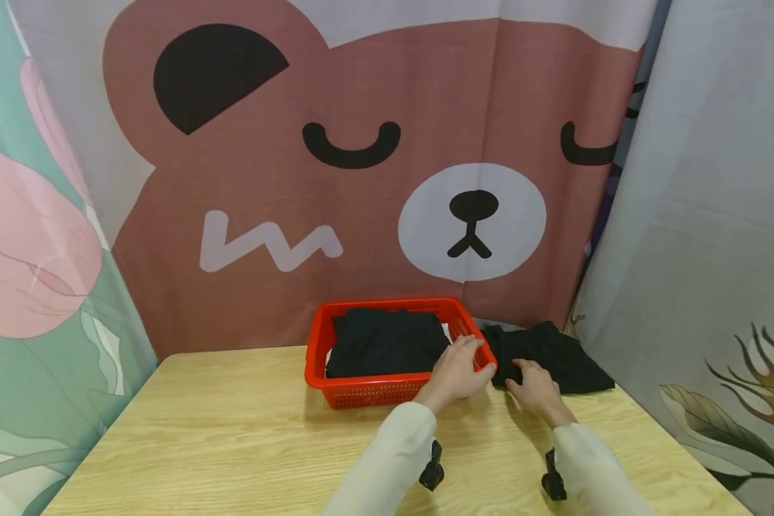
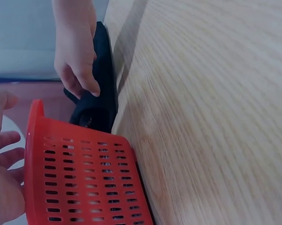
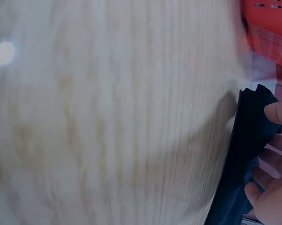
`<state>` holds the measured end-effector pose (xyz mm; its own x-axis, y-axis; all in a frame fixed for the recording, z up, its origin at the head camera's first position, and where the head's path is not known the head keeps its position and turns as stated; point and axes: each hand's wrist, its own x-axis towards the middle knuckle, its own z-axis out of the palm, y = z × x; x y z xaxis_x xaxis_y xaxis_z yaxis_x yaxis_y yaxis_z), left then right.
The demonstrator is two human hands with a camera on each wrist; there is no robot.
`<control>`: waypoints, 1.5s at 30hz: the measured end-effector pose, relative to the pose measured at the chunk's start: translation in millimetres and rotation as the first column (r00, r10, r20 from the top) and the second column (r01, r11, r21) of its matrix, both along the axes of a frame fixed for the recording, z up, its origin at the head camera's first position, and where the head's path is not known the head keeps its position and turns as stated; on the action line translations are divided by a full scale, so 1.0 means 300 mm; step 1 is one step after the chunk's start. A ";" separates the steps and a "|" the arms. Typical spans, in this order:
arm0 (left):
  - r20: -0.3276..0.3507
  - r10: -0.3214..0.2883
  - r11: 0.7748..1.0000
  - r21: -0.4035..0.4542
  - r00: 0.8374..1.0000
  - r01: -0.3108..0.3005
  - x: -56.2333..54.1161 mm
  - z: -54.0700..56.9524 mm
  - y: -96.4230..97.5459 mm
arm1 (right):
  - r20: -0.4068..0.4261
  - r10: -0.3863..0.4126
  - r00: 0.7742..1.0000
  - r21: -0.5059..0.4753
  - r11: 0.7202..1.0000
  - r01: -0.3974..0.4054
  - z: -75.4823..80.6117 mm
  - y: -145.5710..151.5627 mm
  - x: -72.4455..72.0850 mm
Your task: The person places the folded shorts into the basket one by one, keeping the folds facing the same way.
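Observation:
A red plastic basket (image 1: 387, 390) with slotted walls stands near the back of the table. Inside it lies a folded black cloth (image 1: 387, 344), with bits of white showing at its edges. My left hand (image 1: 456, 369) is over the basket's front right corner, its fingers loosely bent by the rim. Another black cloth (image 1: 555, 358), perhaps a garment, lies flat to the right of the basket. Over its near left part hangs my right hand (image 1: 537, 389), fingers loosely bent and close to the fabric; contact is hard to judge. In the right wrist view this cloth (image 3: 237, 154) extends beside the fingers.
The wooden table (image 1: 232, 430) ends at a brown bear-print curtain (image 1: 264, 301) behind the basket. A pale curtain (image 1: 696, 287) hangs along the right edge, and a green floral one (image 1: 39, 373) on the left. Each wrist carries a small black device.

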<state>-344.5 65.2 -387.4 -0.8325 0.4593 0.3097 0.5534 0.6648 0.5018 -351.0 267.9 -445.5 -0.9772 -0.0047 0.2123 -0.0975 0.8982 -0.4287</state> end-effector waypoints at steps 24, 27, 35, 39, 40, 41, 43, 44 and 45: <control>-0.138 0.043 0.969 -0.234 0.989 -0.075 -0.037 -0.027 0.043 | -0.024 0.091 0.996 0.110 0.990 -0.088 -0.057 0.050 -0.030; -0.154 0.045 0.964 -0.254 0.987 -0.084 -0.036 -0.036 0.048 | -0.050 0.118 0.992 0.146 0.983 -0.110 -0.061 0.054 -0.035; -0.167 0.068 0.951 -0.286 0.984 -0.115 -0.030 -0.043 0.053 | -0.091 0.143 0.985 0.210 0.970 -0.122 -0.058 0.048 -0.025; -0.170 0.073 0.950 -0.287 0.983 -0.121 -0.028 -0.046 0.054 | -0.105 0.156 0.982 0.220 0.967 -0.130 -0.055 0.047 -0.014; -0.168 0.073 0.950 -0.288 0.983 -0.120 -0.028 -0.047 0.054 | -0.102 0.159 0.982 0.221 0.966 -0.133 -0.054 0.048 -0.013; -0.169 0.073 0.950 -0.288 0.983 -0.120 -0.028 -0.047 0.055 | -0.094 0.162 0.982 0.222 0.965 -0.138 -0.050 0.049 -0.010; -0.169 0.074 0.951 -0.285 0.983 -0.121 -0.029 -0.048 0.055 | -0.070 0.176 0.982 0.222 0.962 -0.156 -0.040 0.050 -0.008; -0.168 0.076 0.951 -0.285 0.983 -0.122 -0.030 -0.048 0.054 | -0.056 0.181 0.982 0.219 0.962 -0.164 -0.034 0.051 -0.006; -0.171 0.077 0.951 -0.283 0.982 -0.124 -0.030 -0.047 0.053 | -0.042 0.185 0.982 0.216 0.961 -0.172 -0.028 0.051 -0.005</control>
